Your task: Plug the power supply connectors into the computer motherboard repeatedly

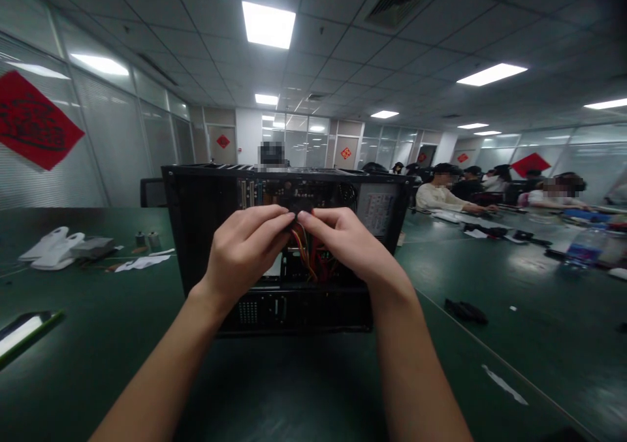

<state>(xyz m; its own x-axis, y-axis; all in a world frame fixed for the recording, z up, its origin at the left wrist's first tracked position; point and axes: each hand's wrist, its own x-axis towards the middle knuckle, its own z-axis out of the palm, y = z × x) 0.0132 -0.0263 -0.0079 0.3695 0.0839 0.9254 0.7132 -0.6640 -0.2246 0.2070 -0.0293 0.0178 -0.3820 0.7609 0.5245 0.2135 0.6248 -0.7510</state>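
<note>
Hiding part of the wires (308,259), left grip (245,243) and right grip (349,238) nearly touch.

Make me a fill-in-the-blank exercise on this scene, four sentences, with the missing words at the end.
1. The left hand and right hand are at the cables of a computer case coloured ____.
2. The table has a surface coloured ____.
3. As the wearer sees it, the plastic bottle is to the case's ____.
4. The large diamond-shaped paper is mainly ____.

Missing words: black; green; right; red.
</note>
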